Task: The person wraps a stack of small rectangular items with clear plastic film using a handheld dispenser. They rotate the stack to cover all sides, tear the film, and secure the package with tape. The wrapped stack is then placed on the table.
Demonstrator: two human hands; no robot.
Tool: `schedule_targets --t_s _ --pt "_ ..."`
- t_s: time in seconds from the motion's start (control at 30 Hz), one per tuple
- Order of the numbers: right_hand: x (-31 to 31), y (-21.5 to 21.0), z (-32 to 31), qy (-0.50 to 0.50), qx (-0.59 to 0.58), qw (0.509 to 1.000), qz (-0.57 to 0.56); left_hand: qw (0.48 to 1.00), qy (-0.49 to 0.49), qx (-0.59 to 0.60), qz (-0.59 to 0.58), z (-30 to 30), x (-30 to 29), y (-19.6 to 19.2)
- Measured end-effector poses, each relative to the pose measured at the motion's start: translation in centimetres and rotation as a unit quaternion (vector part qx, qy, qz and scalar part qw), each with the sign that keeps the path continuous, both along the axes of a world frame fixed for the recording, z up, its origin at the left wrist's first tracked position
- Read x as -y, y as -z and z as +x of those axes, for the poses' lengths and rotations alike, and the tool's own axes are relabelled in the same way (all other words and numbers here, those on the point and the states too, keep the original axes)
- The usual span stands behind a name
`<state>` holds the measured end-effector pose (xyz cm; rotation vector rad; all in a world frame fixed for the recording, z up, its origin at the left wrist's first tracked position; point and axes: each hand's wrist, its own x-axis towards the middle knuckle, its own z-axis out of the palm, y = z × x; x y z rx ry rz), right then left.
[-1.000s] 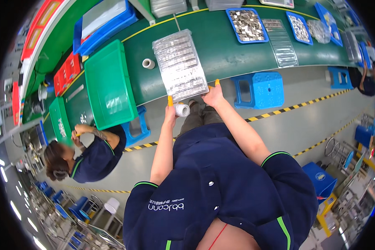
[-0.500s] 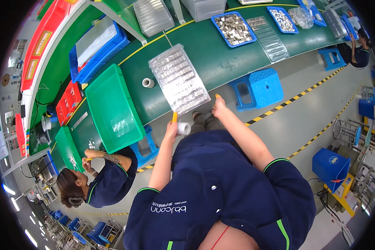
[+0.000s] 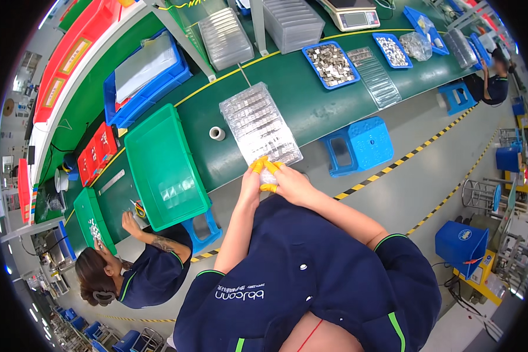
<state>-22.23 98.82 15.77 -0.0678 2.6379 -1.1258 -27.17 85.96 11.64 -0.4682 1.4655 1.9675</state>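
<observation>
At the near edge of the green workbench (image 3: 311, 111), both hands meet over the closest end of a clear plastic parts tray (image 3: 258, 123). The left hand (image 3: 251, 183) has its fingers curled together, yellow finger cots on the tips, pinching the tray's near corner where it overhangs the bench edge. The right hand (image 3: 288, 182) sits just beside it, touching, its cot-covered fingertips likewise closed on the same end; what lies under the fingers cannot be made out. The tray lies flat and slightly skewed to the bench edge, its far end reaching toward the yellow line along the bench.

Left of the tray a small roll of tape (image 3: 217, 133) stands apart on bare green surface, and beyond it a large green bin (image 3: 158, 152) juts over the bench edge. Right of the tray the bench is bare up to a blue tray of metal parts (image 3: 331, 63) and another clear tray (image 3: 374, 76). Below the edge, a blue stool (image 3: 358, 145) stands near the right forearm, with open grey floor past it. A co-worker (image 3: 141, 270) sits well apart at lower left.
</observation>
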Motion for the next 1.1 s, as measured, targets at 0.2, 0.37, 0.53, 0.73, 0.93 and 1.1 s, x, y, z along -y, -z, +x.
schedule_targets --t_s 0.2,0.37,0.53,0.73,0.93,1.1 --pt "-2.7 -1.0 -0.8 0.032 0.106 0.991 -0.077 0.985 0.099 -0.125 -0.063 0.9 -1.8 -1.8" --pt "-6.7 3.0 -2.0 0.089 0.127 0.97 -0.19 0.988 0.1 -0.119 -0.024 -0.6 -4.1 -1.9" --pt "-10.0 3.2 -6.3 0.232 0.046 0.955 -0.181 0.981 0.001 -0.145 -0.13 -2.7 -3.0 -0.1" --pt "-17.0 8.2 -16.1 0.286 0.03 0.944 -0.162 0.971 -0.132 0.188 0.065 1.7 0.2 2.5" --pt "-16.8 12.5 -26.9 0.224 -0.056 0.972 -0.051 0.753 -0.464 0.411 0.221 5.3 -2.6 8.2" --pt "-9.2 10.6 -33.6 0.118 -0.09 0.987 -0.064 0.632 -0.507 0.437 0.39 5.5 -8.0 11.5"
